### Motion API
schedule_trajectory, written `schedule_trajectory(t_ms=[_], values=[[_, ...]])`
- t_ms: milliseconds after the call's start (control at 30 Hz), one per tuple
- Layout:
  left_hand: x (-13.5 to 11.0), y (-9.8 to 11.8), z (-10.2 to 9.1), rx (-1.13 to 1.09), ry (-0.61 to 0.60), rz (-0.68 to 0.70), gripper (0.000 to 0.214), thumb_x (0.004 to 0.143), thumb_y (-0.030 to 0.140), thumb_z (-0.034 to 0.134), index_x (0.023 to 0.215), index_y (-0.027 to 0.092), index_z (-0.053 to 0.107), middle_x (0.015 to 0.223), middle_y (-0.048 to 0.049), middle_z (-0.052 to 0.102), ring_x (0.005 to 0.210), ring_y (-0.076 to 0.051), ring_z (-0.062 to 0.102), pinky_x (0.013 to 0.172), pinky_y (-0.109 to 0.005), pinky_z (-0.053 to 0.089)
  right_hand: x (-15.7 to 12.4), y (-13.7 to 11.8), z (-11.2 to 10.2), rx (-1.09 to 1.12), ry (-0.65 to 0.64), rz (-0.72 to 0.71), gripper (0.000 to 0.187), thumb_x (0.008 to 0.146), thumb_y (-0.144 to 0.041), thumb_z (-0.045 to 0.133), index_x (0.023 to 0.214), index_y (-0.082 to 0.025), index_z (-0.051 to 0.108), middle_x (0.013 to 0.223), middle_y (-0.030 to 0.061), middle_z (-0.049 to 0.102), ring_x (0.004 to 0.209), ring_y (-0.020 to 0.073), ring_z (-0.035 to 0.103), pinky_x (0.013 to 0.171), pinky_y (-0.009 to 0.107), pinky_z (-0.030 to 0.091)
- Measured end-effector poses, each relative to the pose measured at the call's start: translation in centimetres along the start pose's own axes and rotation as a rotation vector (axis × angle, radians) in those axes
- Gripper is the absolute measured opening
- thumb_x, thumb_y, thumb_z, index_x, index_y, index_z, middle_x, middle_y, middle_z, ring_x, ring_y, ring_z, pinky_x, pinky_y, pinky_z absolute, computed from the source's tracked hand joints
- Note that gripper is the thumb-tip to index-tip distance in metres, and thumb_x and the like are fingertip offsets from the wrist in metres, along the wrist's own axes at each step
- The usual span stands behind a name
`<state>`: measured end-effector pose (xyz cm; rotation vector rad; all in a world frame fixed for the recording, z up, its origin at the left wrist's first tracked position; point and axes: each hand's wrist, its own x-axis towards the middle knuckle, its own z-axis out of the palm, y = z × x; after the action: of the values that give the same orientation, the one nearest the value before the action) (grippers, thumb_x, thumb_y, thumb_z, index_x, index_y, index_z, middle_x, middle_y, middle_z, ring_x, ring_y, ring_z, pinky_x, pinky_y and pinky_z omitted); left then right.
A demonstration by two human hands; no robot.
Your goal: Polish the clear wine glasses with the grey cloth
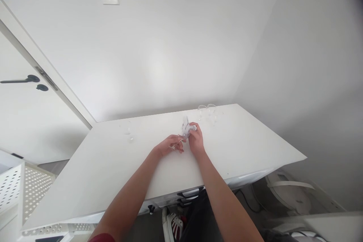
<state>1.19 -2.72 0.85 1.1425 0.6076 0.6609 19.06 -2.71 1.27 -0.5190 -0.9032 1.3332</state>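
Both my hands meet over the middle of a white table [113, 174]. My left hand [169, 146] pinches the stem of a clear wine glass [183, 136]. My right hand [195, 139] is closed on a crumpled white cloth [187, 126] pressed against the glass's bowl. Two more clear glasses [207, 112] stand just beyond my right hand near the table's back edge. Another clear glass [127, 130] stands alone to the left of my hands.
The table sits in a corner of white walls. A white door with a black handle [24, 80] is at the left. A white perforated cart [25, 191] stands at the lower left. A white fan-like appliance [289, 193] lies on the floor at the right.
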Motion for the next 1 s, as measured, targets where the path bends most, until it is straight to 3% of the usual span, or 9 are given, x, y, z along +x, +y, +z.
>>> schedule_trajectory(t_ms=[133,233,300,400,533,633,733,833,1000], values=[[0.0,0.2,0.2,-0.005,0.097,0.069,0.043,0.085,0.043,0.075,0.115,0.013,0.069,0.061,0.0022,0.050,0.056,-0.015,0.059,0.061,-0.029,0.045,0.9,0.8,-1.4,0.093,0.323,-0.097,0.032,0.088,-0.050,0.067,0.083,-0.026,0.047,0.082,-0.0016,0.060,0.076,0.0179,0.059,0.071,0.033,0.049],[0.0,0.6,0.2,-0.085,0.217,0.162,0.040,0.089,0.044,0.070,0.116,0.014,0.066,0.060,0.0055,0.039,0.052,-0.010,0.047,0.055,-0.025,0.034,1.4,1.6,-2.3,0.067,0.412,-0.069,0.036,0.081,-0.048,0.076,0.082,-0.025,0.048,0.082,-0.0017,0.062,0.080,0.0193,0.062,0.073,0.036,0.050],[0.0,0.9,0.4,-0.113,0.268,0.211,0.037,0.092,0.046,0.067,0.114,0.016,0.065,0.061,0.0057,0.037,0.053,-0.009,0.044,0.055,-0.025,0.032,1.4,1.8,-2.4,0.067,0.373,-0.050,0.032,0.080,-0.046,0.078,0.092,-0.025,0.056,0.091,0.0007,0.065,0.086,0.0202,0.063,0.077,0.038,0.051],[-0.1,1.0,0.8,-0.091,0.243,0.238,0.040,0.093,0.049,0.065,0.115,0.016,0.063,0.062,0.0051,0.038,0.054,-0.010,0.043,0.056,-0.026,0.032,1.2,1.6,-2.0,0.104,0.256,-0.004,0.032,0.082,-0.046,0.076,0.102,-0.024,0.064,0.101,0.0039,0.067,0.093,0.0220,0.063,0.081,0.039,0.050],[0.1,0.7,1.3,-0.013,0.191,0.217,0.046,0.093,0.053,0.063,0.119,0.016,0.063,0.062,0.0047,0.042,0.053,-0.010,0.044,0.057,-0.027,0.034,0.7,0.7,-1.3,0.147,0.125,0.040,0.023,0.082,-0.041,0.076,0.096,-0.027,0.064,0.098,0.0011,0.067,0.092,0.0221,0.063,0.082,0.038,0.050],[0.4,0.3,1.2,-0.001,0.229,0.199,0.045,0.092,0.055,0.064,0.117,0.017,0.062,0.062,0.0044,0.044,0.054,-0.011,0.047,0.058,-0.027,0.035,0.5,0.3,-1.1,0.140,0.041,0.079,0.030,0.088,-0.056,0.065,0.085,-0.026,0.063,0.100,0.0036,0.068,0.097,0.0256,0.064,0.084,0.042,0.051],[0.4,0.1,0.9,-0.009,0.263,0.197,0.043,0.094,0.056,0.061,0.115,0.018,0.061,0.064,0.0045,0.043,0.057,-0.011,0.049,0.059,-0.026,0.037,0.5,0.4,-0.9,0.191,0.060,0.108,0.045,0.093,-0.069,0.048,0.099,-0.028,0.067,0.113,0.0059,0.069,0.106,0.0286,0.064,0.087,0.046,0.052],[0.4,0.0,0.8,0.008,0.278,0.195,0.043,0.094,0.056,0.060,0.113,0.018,0.061,0.065,0.0044,0.043,0.058,-0.011,0.050,0.059,-0.026,0.037,0.7,0.7,-1.1,0.202,0.118,0.090,0.046,0.093,-0.067,0.049,0.118,-0.030,0.064,0.118,0.0056,0.069,0.105,0.0289,0.065,0.085,0.046,0.054],[0.6,-0.3,0.9,0.158,0.294,0.231,0.052,0.089,0.059,0.066,0.120,0.018,0.063,0.060,0.0051,0.045,0.054,-0.012,0.051,0.058,-0.027,0.039,1.0,1.4,-1.6,0.145,0.141,0.153,0.030,0.081,-0.050,0.069,0.094,-0.024,0.063,0.084,0.0043,0.068,0.076,0.0238,0.066,0.069,0.039,0.054]])
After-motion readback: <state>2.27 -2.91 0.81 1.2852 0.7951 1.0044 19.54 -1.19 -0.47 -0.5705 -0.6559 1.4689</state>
